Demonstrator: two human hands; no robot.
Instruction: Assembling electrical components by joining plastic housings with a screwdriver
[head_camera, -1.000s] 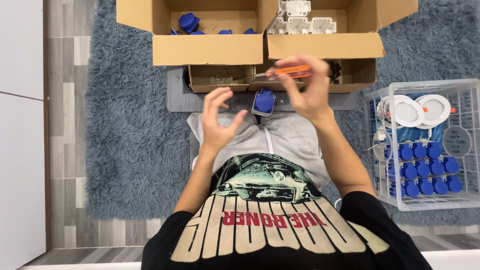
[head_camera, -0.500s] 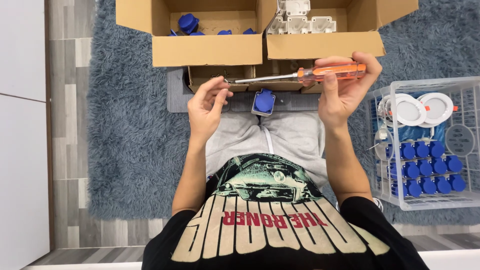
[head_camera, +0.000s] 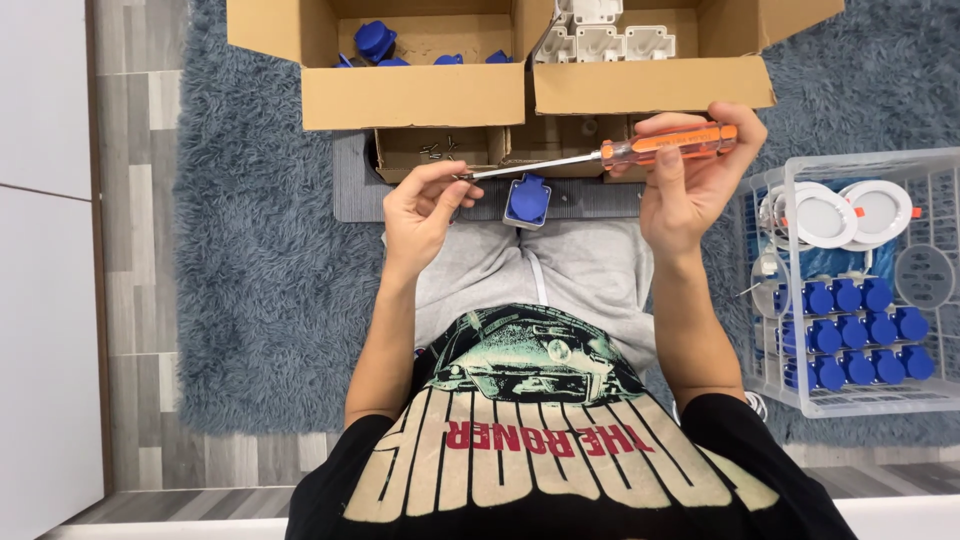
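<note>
Orange-handled screwdriver (head_camera: 640, 150) held level above the lap.
Right hand (head_camera: 690, 180) wrapped around the handle; left hand (head_camera: 425, 205) pinching at the blade tip, just beside a blue socket (head_camera: 527, 199) at the near edge of the grey mat (head_camera: 350, 195).

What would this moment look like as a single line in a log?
right hand: grips orange-handled screwdriver | left hand: pinches its tip, something small possibly there | blue socket part: on lap | white wire basket: beside right arm
</note>
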